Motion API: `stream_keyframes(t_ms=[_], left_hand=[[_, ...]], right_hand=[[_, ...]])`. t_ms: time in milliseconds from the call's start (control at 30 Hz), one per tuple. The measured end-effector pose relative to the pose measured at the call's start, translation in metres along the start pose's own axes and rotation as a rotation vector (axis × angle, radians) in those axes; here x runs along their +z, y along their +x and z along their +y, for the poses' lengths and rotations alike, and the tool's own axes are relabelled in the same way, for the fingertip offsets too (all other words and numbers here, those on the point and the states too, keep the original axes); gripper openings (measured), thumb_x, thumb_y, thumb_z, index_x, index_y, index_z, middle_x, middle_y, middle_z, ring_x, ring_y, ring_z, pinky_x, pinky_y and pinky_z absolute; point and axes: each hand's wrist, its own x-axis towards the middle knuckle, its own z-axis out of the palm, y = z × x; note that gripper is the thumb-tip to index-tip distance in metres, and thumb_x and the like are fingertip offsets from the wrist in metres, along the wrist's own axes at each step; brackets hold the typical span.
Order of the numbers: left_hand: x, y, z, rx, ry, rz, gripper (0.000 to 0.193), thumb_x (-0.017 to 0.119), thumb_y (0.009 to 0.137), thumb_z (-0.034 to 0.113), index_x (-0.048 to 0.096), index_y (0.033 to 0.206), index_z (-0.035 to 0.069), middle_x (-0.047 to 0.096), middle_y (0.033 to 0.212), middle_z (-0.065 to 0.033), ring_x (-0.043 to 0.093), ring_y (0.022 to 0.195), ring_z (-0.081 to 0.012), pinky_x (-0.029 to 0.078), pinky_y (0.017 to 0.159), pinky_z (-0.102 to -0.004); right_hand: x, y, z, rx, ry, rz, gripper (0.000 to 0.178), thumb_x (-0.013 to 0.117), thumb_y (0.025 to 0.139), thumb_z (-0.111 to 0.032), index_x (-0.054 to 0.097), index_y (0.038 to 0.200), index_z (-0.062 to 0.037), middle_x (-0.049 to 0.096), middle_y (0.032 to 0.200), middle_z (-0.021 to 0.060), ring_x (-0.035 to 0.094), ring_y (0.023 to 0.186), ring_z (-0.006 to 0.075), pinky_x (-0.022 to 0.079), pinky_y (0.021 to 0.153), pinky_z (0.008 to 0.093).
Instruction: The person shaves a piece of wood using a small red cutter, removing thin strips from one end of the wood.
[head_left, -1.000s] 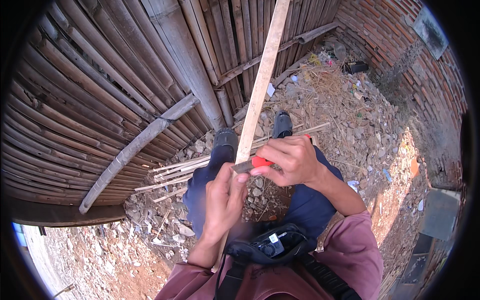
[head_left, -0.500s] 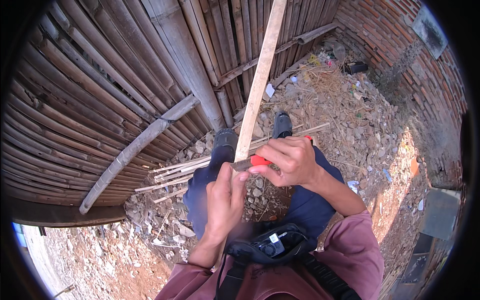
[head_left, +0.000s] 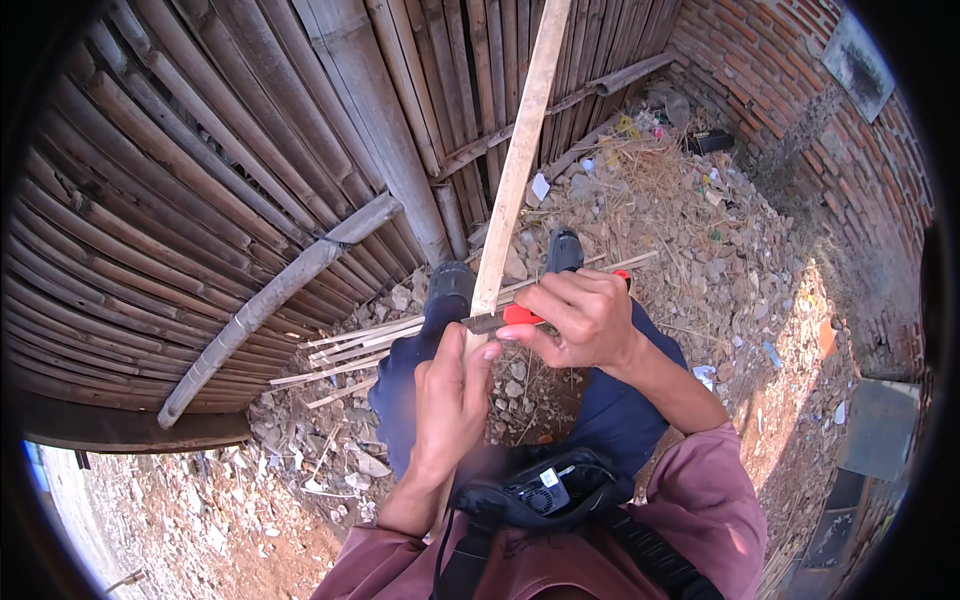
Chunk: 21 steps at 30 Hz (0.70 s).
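A long pale wooden strip (head_left: 516, 175) runs up and away from my lap toward the cane wall. Near its lower end, my left hand (head_left: 447, 402) is closed around it, thumb and index finger at the front. My right hand (head_left: 580, 318) grips a red-handled knife (head_left: 519, 315). Its short, broad grey blade lies across the strip, just beyond my left fingertips. My right thumb is close to the blade's base. My right fingers cover most of the handle, though a red end shows past the knuckles.
Several thin pale strips (head_left: 352, 350) lie on the rubble (head_left: 690, 300) around my legs. A wall of split canes (head_left: 150, 230) with a thick pole (head_left: 275, 303) rises at left and ahead. At right stands a brick wall (head_left: 770, 75). Litter and dry straw (head_left: 655, 170) lie at the far right.
The knife in my right hand has shifted slightly, its blade now sitting a little flatter across the strip. My left hand and the strip are almost where they were.
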Motion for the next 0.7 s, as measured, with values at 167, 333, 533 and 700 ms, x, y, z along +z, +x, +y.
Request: stream_keyframes(t_ms=[167, 333, 533, 700], left_hand=[[0.0, -0.018, -0.001, -0.057, 0.051, -0.055, 0.026, 0.06, 0.112, 0.02, 0.054, 0.093, 0.002, 0.053, 0.058, -0.0041, 0.054, 0.054, -0.0116, 0.042, 0.052, -0.0311], [0.009, -0.006, -0.001, -0.018, -0.097, -0.086, 0.032, 0.054, 0.115, 0.025, 0.053, 0.09, 0.004, 0.049, 0.058, 0.0011, 0.044, 0.05, -0.0058, 0.036, 0.048, -0.0276], [0.002, -0.008, -0.008, -0.092, -0.178, -0.163, 0.034, 0.052, 0.115, 0.035, 0.051, 0.096, 0.007, 0.052, 0.066, 0.0041, 0.043, 0.055, -0.0027, 0.034, 0.048, -0.0243], [-0.001, -0.008, -0.008, -0.098, -0.1, -0.157, 0.027, 0.068, 0.107, 0.027, 0.06, 0.113, 0.001, 0.064, 0.072, -0.0089, 0.06, 0.064, -0.0157, 0.047, 0.061, -0.0348]], right_hand=[[-0.041, 0.024, 0.069, 0.595, -0.181, 0.227, 0.029, 0.073, 0.102, -0.032, 0.071, 0.093, -0.0048, 0.067, 0.067, 0.0094, 0.063, 0.052, 0.024, 0.043, 0.05, 0.0373], [-0.045, -0.006, 0.08, 0.607, 0.023, 0.332, 0.032, 0.07, 0.105, -0.032, 0.071, 0.097, -0.0003, 0.061, 0.063, 0.0074, 0.058, 0.055, 0.017, 0.04, 0.052, 0.034], [-0.024, -0.008, 0.038, 0.229, 0.228, 0.136, 0.031, 0.08, 0.095, -0.033, 0.07, 0.091, -0.0047, 0.065, 0.07, 0.0064, 0.063, 0.056, 0.0222, 0.047, 0.053, 0.0339], [-0.015, -0.008, 0.018, 0.067, 0.222, -0.109, 0.033, 0.084, 0.088, -0.041, 0.072, 0.091, -0.0099, 0.068, 0.075, 0.0055, 0.07, 0.062, 0.026, 0.053, 0.054, 0.0367]])
